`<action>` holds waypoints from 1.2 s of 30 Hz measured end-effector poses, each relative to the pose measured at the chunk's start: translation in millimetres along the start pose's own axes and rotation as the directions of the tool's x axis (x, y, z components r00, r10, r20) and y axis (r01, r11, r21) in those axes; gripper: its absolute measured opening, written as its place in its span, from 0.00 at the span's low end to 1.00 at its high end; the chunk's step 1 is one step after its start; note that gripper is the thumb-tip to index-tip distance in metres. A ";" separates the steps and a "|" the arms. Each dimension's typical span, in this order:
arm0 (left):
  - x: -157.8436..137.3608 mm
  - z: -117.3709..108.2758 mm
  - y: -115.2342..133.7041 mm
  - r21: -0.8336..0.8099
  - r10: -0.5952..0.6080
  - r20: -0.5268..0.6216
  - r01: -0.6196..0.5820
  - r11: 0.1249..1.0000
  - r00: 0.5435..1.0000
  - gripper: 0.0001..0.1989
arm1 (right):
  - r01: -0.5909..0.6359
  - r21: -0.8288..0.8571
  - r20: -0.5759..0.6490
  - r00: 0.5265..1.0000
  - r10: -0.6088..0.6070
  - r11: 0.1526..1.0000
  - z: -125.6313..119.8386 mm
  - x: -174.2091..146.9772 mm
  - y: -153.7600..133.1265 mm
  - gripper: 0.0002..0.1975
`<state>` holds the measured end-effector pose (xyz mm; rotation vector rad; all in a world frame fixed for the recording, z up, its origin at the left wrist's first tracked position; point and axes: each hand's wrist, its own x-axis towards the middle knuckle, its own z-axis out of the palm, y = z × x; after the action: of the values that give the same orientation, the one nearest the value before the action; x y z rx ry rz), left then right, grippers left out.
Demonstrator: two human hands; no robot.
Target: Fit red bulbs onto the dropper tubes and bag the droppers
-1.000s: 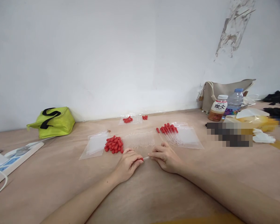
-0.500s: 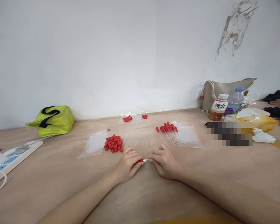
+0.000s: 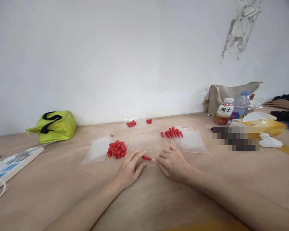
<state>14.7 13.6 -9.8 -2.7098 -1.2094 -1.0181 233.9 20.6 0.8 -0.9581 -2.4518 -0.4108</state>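
My right hand pinches the clear tube of a dropper, whose red rubber bulb points left. Just left of that bulb is my left hand, its fingers apart and holding nothing. A heap of loose red bulbs lies beyond my left hand. Clear glass tubes are laid side by side in a row behind both hands. Past my right hand, several droppers with red bulbs fitted lie together, partly on a clear plastic bag.
More clear bags lie left of the heap. A bag with red bulbs and tubes rests by the wall. A green bag and power strip are left; a drink bottle and water bottle right. Another person's hand shows far right.
My left hand has let go of the red bulb and opened, moving slightly left. The dropper stays in my right hand, its bulb now uncovered and raised a little.
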 end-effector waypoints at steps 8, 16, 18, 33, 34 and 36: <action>1.3 -3.0 2.0 -0.120 -0.019 0.137 0.035 0.992 0.990 0.11 | -0.672 0.156 -0.045 0.728 0.684 0.724 12.7 28.7 66.4 0.09; 1.0 -1.6 0.0 -0.142 -0.005 0.145 0.026 0.990 0.989 0.09 | -0.779 0.025 0.038 0.627 0.778 0.626 44.1 43.0 73.6 0.05; 1.5 -2.3 0.7 -0.151 0.007 0.156 0.017 0.988 0.988 0.09 | -0.779 0.016 0.049 0.627 0.778 0.627 45.9 43.1 73.6 0.05; 4.2 -4.7 3.3 -0.167 0.050 0.134 -0.027 0.986 0.990 0.08 | -0.702 -0.011 0.041 0.711 0.702 0.712 41.4 43.4 64.8 0.10; 4.1 -4.8 3.2 -0.160 0.049 0.137 -0.027 0.987 0.989 0.08 | -0.704 -0.008 0.074 0.708 0.703 0.710 40.5 46.6 62.7 0.11; 3.7 -4.7 2.4 -0.150 0.048 0.156 -0.024 0.988 0.987 0.08 | -0.725 -0.003 0.165 0.679 0.715 0.689 39.7 54.4 58.8 0.12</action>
<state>15.4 13.1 -3.4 -2.9670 -1.1435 -0.9388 227.1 109.7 2.1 -1.8706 -1.9504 0.0281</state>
